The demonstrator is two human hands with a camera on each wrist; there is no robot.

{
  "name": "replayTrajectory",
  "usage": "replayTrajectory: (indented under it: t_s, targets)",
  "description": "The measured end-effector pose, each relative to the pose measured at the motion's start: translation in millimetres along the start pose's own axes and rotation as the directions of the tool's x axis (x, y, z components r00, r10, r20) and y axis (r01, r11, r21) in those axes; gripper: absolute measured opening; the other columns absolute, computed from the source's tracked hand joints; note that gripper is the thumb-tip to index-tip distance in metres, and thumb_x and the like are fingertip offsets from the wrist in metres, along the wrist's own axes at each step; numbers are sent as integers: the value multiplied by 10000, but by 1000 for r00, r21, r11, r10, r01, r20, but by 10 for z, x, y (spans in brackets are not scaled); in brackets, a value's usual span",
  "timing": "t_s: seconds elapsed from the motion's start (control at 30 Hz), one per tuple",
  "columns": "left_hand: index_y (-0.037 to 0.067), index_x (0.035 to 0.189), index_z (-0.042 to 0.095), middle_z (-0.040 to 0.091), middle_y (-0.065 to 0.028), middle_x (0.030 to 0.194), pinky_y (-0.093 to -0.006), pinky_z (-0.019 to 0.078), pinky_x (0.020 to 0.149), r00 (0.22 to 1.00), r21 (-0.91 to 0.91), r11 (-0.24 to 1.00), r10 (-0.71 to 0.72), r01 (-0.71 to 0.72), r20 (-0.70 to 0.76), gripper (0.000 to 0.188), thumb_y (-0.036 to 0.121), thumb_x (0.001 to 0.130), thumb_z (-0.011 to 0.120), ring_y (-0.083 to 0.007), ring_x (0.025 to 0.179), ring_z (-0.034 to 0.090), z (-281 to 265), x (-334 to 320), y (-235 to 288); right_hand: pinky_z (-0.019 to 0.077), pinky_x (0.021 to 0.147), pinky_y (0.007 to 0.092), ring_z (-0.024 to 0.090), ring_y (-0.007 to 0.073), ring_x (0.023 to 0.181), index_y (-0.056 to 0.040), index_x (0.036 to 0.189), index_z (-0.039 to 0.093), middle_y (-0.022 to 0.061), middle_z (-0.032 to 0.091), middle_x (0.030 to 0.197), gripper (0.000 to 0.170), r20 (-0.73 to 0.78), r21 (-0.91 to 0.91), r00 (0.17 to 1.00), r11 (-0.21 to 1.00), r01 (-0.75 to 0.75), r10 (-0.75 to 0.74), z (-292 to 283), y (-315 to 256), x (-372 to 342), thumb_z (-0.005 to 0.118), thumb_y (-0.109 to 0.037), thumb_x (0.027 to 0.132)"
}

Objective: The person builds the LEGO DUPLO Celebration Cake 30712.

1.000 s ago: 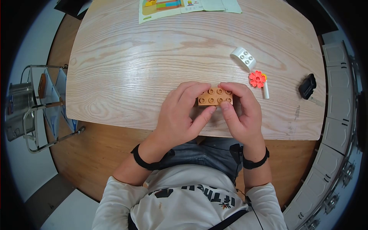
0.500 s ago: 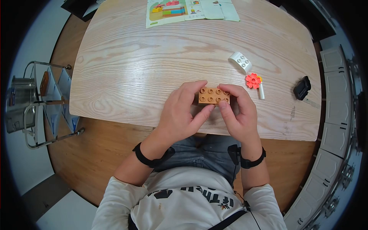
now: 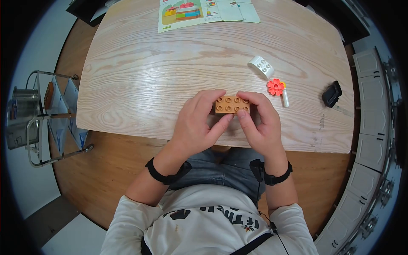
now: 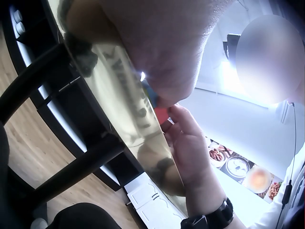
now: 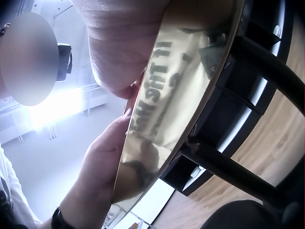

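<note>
Near the table's front edge, both hands grip an orange-tan brick (image 3: 228, 104) with two rows of studs facing up. The left hand (image 3: 196, 121) holds its left end between thumb and fingers; the right hand (image 3: 264, 121) does the same at the right end, its thumb against the near side. In the left wrist view, red and blue surfaces (image 4: 161, 114) show between the hands, below the wrist. The right wrist view shows a sliver of red (image 5: 135, 91) beside the fingers; the rest is hidden by the hand.
To the right lie a white curved brick (image 3: 261, 68), a red flower piece (image 3: 276, 87) beside a white stick (image 3: 285, 98), and a black object (image 3: 332, 94). An instruction sheet (image 3: 180, 24) lies at the far edge of the table (image 3: 127, 76).
The head view has shifted, so the tabletop items appear displaced slightly. Both hands keep their grip on the brick, with little visible change.
</note>
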State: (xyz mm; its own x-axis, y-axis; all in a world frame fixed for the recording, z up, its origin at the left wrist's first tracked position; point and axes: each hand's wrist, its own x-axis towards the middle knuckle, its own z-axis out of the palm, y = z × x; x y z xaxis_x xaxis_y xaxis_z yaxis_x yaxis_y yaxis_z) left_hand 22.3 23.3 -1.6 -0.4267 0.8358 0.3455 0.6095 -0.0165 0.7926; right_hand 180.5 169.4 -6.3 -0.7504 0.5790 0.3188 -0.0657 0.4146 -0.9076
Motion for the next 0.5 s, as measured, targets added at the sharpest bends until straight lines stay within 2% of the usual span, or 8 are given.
replayTrajectory:
  t_s: [0.5]
  targets:
    - [36,1450,628,717,-166,1284,-391,591,903,1000,4,1000,19,-19,-12,568,112,939,865,-313,1086,721,4,6,-10,601,874,340,723,234,1033,-33,1368,711,135,726,1243,358,-2,-5,1000,1000,-6,6,-3,-15,-2,773,-103,1022]
